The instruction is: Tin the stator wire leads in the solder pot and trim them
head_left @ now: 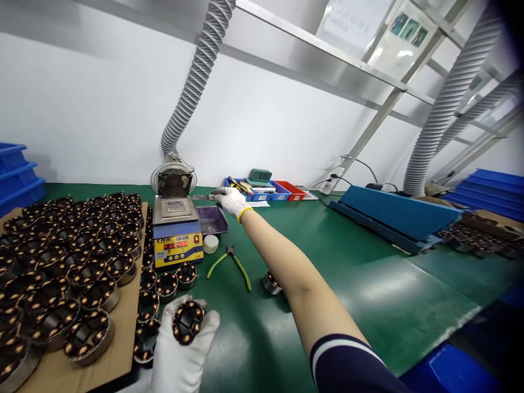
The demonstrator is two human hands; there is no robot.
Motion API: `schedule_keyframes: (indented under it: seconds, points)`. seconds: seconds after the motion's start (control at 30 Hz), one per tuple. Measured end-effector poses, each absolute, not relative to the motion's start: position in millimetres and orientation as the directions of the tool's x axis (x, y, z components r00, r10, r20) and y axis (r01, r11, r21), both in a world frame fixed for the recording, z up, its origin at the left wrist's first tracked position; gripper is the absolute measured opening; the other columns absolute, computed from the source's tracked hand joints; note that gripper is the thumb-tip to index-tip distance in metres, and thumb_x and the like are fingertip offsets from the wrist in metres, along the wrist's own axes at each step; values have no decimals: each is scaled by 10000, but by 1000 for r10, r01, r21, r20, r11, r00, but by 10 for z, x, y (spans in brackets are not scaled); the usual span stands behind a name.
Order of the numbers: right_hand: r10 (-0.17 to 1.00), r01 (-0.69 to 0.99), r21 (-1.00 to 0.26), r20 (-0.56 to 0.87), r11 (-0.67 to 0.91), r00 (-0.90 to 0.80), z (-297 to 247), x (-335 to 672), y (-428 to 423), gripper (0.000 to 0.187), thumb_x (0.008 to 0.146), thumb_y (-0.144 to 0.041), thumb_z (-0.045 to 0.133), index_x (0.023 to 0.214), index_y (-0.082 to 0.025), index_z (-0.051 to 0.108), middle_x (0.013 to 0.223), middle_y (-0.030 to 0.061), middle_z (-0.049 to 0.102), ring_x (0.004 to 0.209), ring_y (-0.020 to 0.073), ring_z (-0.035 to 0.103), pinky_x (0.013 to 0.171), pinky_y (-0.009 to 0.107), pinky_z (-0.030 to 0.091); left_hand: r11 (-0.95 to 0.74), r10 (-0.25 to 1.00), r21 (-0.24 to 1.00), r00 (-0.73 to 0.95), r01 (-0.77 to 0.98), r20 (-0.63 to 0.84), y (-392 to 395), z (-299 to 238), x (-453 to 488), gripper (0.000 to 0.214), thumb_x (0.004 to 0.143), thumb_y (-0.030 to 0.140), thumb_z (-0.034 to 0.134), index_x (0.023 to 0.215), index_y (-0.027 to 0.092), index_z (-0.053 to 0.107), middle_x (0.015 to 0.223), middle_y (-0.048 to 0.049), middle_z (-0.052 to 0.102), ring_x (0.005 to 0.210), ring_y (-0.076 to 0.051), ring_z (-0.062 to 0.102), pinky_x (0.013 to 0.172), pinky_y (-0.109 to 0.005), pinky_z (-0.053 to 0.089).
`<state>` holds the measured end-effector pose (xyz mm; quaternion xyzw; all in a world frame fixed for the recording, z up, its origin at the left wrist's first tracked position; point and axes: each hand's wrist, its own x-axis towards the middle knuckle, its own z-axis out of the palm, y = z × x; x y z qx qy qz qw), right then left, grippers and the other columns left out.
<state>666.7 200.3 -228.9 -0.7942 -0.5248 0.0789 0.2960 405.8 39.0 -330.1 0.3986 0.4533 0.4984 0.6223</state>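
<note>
My left hand (176, 349), in a white glove, is closed round a motor stator (188, 323), a ring with copper-coloured spots along its dark inner rim. Reaching far forward, my gloved right hand (233, 201) grips a flat metal scraper (201, 197). Its blade points left, towards the top of the solder pot (178, 240), a yellow and blue box with red digits. Whether the blade touches the pot's metal top I cannot tell. Below the right hand lies a purple tray (223, 221) with small bits in it. Near it stands a small round white container (210, 244).
Rows of stators (73, 256) cover a cardboard sheet (118, 338) at left. Green-handled cutters (230, 252) lie open mid-table. Another metal ring (270, 284) is partly behind my right arm. Blue bins (280, 191) and a red bin (290, 189) stand by the wall. An extraction hose (196, 71) hangs above.
</note>
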Motion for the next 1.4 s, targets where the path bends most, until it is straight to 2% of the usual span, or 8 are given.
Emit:
schedule_keyframes:
  seconds: [0.03,0.1,0.27,0.5,0.67,0.77,0.93,1.4]
  points:
    - [882,754,-612,189,-239,432,-2310,6638,2065,347,890,-326,563,1214,-239,654,977,-5,723,892,136,663,801,188,488,206,976,943,118,-260,-181,394,-3302,4054,523,482,290,868,919,198,596,807,-53,722,733,-222,703,665,-299,601]
    - [888,741,-638,192,-210,417,-2333,6549,2211,328,865,-333,599,1172,-247,678,976,-12,723,887,140,658,810,197,488,210,975,939,131,-272,-180,396,-3291,4047,521,512,295,847,943,197,572,817,-43,720,741,-202,696,689,-290,596]
    - [892,789,-559,179,-254,414,-2269,6362,2515,278,848,-301,628,1110,-261,710,1046,-13,713,972,166,643,845,209,483,102,994,967,67,-233,-89,358,-3249,4074,483,557,331,806,950,191,561,818,-29,709,712,-163,674,689,-248,565]
    - [931,856,-471,165,-215,324,-2264,6335,2493,268,835,-273,632,1088,-268,717,1065,-21,713,1013,167,640,860,201,473,127,991,967,75,-220,-113,340,-3233,4081,510,550,377,821,949,191,564,834,-38,714,738,-162,677,707,-235,552]
    - [942,862,-472,165,-185,292,-2278,6327,2305,250,841,-296,617,1067,-272,723,1030,-46,718,983,157,646,844,191,475,162,983,967,115,-199,-142,370,-3278,4053,518,558,362,816,976,188,566,861,-54,718,770,-185,688,712,-256,557]
    - [923,837,-511,192,-196,334,-2296,6334,2286,285,844,-314,599,1107,-289,706,1053,-54,712,1001,158,641,869,206,474,177,977,968,151,-179,-150,384,-3297,4041,534,551,367,822,977,181,559,877,-71,721,790,-204,691,715,-275,559]
    - [890,776,-590,200,-224,409,-2395,6279,2428,294,836,-253,600,1109,-262,709,1069,-24,713,1017,170,639,879,220,473,145,987,969,96,-202,-127,348,-3215,4057,518,562,367,810,972,186,551,864,-52,714,784,-182,682,748,-265,548]
    - [917,695,-688,107,-211,385,-2525,6201,2593,304,787,-257,666,1084,-283,726,958,-40,732,926,132,657,812,177,480,147,988,954,92,-262,-127,329,-3114,4063,522,526,361,868,916,185,570,829,-55,706,756,-203,688,713,-285,577]
